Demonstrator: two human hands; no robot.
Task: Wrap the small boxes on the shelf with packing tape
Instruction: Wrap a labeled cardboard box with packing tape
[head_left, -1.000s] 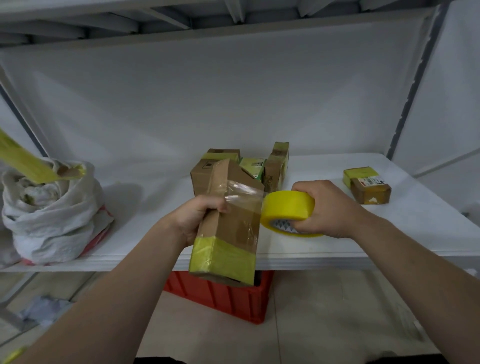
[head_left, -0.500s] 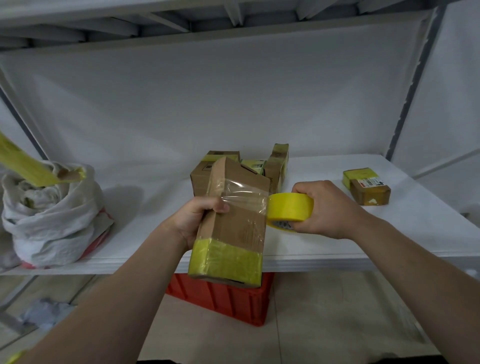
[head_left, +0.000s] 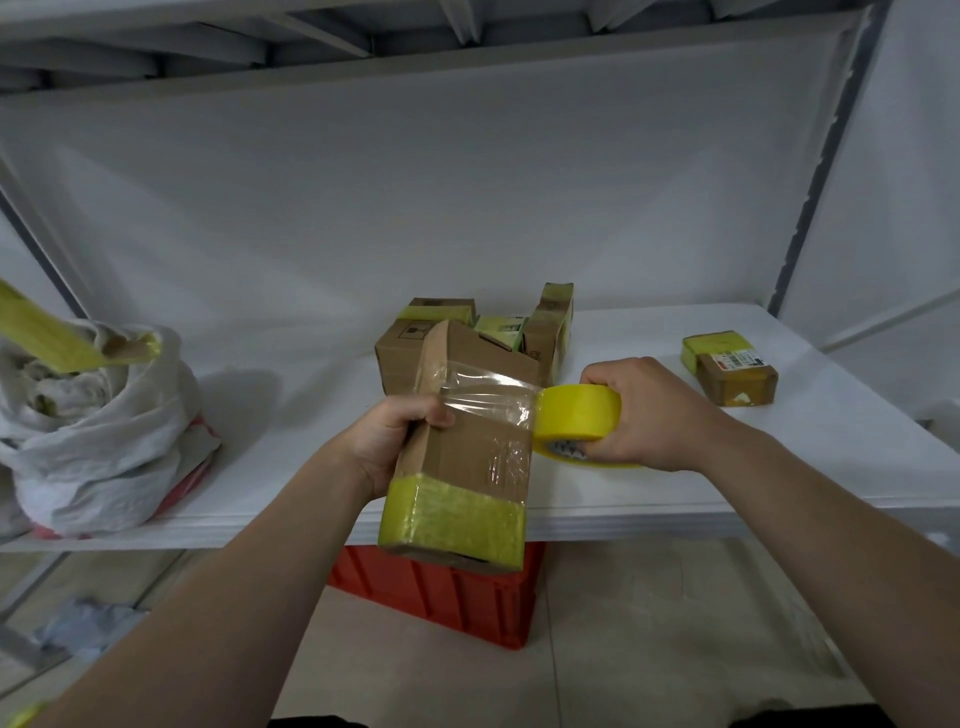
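Note:
My left hand (head_left: 397, 436) grips a long brown cardboard box (head_left: 467, 457) by its left edge, held over the shelf's front edge. A yellow tape band wraps the box's near end. My right hand (head_left: 644, 415) holds a yellow tape roll (head_left: 579, 418) against the box's right side. A clear strip of tape (head_left: 488, 402) stretches from the roll across the box's top face to my left thumb. A cluster of small boxes (head_left: 410, 348) with yellow tape stands behind on the white shelf (head_left: 831, 457).
One small taped box with a label (head_left: 730, 369) lies on the shelf to the right. A white crumpled bag (head_left: 98, 431) sits at the shelf's left end with a yellow-taped piece sticking out. A red crate (head_left: 447, 597) stands on the floor under the shelf.
The roll has moved up against the box's right side and turned flatter. The box has tilted slightly, with the tape strip now pulled taut across it.

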